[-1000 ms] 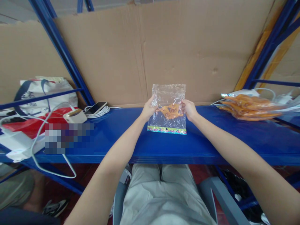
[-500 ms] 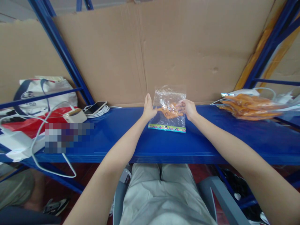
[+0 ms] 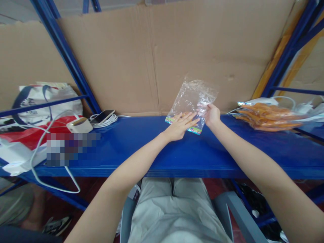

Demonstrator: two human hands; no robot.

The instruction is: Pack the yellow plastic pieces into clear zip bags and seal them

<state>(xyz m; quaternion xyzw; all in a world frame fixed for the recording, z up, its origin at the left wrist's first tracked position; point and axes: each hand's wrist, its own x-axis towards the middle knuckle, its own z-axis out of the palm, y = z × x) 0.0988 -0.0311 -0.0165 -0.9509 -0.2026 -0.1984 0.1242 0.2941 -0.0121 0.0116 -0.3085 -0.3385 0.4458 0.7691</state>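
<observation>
- Left hand (image 3: 177, 129), earlier at the left side of the clear bag (image 3: 190, 97), now spreads flat over its printed end.
- Right hand (image 3: 212, 115) grips its right side.
- The bag, newly slanted, is near the worktop (image 3: 194, 158)'s back edge.

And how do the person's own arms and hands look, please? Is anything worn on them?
The left arm and right arm show no sleeves. The left hand and right hand wear no gloves; no watch, bracelet or ring can be seen.
</observation>
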